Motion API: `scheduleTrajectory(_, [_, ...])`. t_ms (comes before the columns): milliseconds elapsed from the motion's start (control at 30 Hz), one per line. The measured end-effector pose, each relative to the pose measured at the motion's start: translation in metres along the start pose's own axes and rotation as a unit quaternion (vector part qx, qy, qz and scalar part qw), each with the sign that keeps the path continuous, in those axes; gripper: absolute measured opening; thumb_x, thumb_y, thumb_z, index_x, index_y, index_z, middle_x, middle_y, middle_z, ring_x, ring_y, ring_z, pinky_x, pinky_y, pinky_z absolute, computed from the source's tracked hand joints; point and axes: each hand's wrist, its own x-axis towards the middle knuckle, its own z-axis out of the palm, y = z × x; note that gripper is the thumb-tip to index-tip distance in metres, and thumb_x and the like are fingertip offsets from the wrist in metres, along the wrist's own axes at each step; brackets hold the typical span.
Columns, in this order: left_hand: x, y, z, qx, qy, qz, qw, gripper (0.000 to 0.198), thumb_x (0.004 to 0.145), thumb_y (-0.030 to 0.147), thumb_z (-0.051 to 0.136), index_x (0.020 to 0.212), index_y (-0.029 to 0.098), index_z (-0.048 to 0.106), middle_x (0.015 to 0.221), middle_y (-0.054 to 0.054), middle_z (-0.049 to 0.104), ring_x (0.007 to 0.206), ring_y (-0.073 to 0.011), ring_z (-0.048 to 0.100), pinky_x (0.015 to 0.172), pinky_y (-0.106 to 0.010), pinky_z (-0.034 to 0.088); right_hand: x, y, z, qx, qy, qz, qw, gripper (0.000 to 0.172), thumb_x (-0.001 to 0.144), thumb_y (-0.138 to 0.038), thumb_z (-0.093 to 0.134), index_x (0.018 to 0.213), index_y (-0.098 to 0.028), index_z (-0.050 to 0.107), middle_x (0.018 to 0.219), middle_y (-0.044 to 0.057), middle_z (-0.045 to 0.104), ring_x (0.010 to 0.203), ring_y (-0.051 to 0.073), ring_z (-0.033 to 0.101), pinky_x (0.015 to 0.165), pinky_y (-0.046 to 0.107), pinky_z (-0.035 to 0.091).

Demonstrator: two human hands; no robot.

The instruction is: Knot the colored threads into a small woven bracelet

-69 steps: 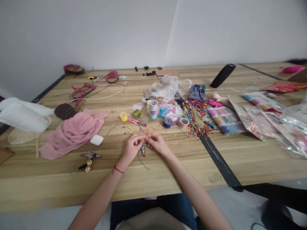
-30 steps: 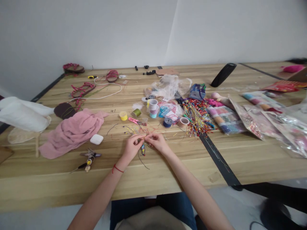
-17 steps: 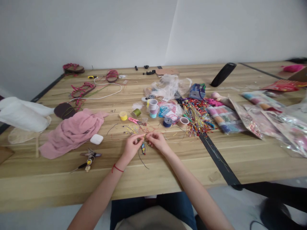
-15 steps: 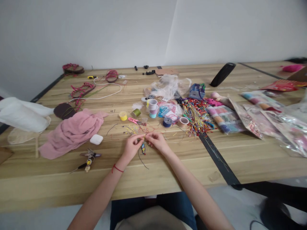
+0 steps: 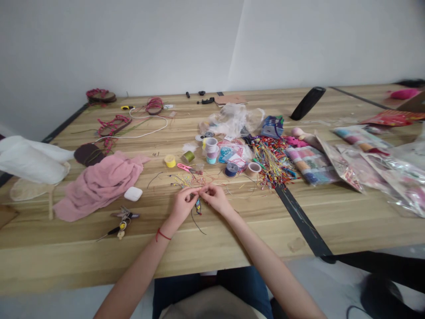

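Note:
My left hand (image 5: 183,206) and my right hand (image 5: 216,199) meet fingertip to fingertip above the table, both pinched. Between them is a thin cord, mostly covered by the fingers. Just below the fingertips hangs a small blue and yellow piece (image 5: 198,204) with a red end. A dark thread (image 5: 198,224) trails from it onto the wood. Loose coloured cords (image 5: 186,180) lie right behind my hands, with pink thread snips (image 5: 184,167) beyond them.
Thread spools stand behind, among them a yellow one (image 5: 170,161) and a navy one (image 5: 231,169). A heap of colourful cords (image 5: 274,161) lies to the right, beside plastic packets (image 5: 314,164). On the left are a pink cloth (image 5: 102,184), a white case (image 5: 133,193) and keys (image 5: 124,217).
The fingers of both hands have shifted slightly while staying pinched together at the same spot. Fewer strands show beneath my right hand. Everything else lies as before.

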Motion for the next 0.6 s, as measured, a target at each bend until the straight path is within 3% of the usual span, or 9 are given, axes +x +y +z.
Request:
scheduleTrajectory(167, [0.0,0.003,0.0,0.019,0.004,0.019,1.0,0.027,0.08,0.012,0.057,0.102,0.018,0.073,0.077,0.0,0.062,0.05,-0.0054,0.037,0.048,-0.017,0.033,-0.001,0.001,0.005,-0.014,0.02,-0.009,1.0,0.022,0.071,-0.036,0.064,0.077,-0.015,0.066,0.067,0.002,0.063,0.056,0.012,0.051,0.055,0.024,0.04])
scheduleTrajectory(300, [0.0,0.0,0.002,-0.005,0.007,0.016,1.0,0.023,0.08,0.015,0.059,0.098,0.017,0.074,0.076,-0.001,0.062,0.05,-0.0052,0.036,0.048,-0.017,0.034,-0.001,-0.002,0.002,0.035,-0.022,0.0,0.999,0.027,0.07,-0.035,0.064,0.089,-0.016,0.068,0.064,-0.001,0.061,0.053,0.011,0.049,0.052,0.023,0.04])
scheduleTrajectory(400, [0.002,-0.003,0.002,-0.049,0.008,-0.006,0.999,0.022,0.08,0.02,0.061,0.098,0.017,0.074,0.073,0.0,0.06,0.049,-0.005,0.036,0.047,-0.017,0.032,0.0,-0.003,-0.002,0.073,-0.063,0.035,0.995,0.027,0.071,-0.037,0.065,0.088,-0.016,0.067,0.059,-0.003,0.058,0.049,0.009,0.047,0.048,0.021,0.037])
scheduleTrajectory(600, [0.005,-0.007,0.0,-0.127,-0.014,-0.077,0.989,0.026,0.076,0.025,0.066,0.098,0.015,0.074,0.077,-0.002,0.064,0.048,-0.0044,0.035,0.043,-0.017,0.026,0.002,-0.001,-0.005,0.095,-0.061,0.064,0.992,0.036,0.069,-0.046,0.069,0.086,-0.015,0.067,0.056,-0.004,0.055,0.047,0.008,0.045,0.046,0.021,0.035])
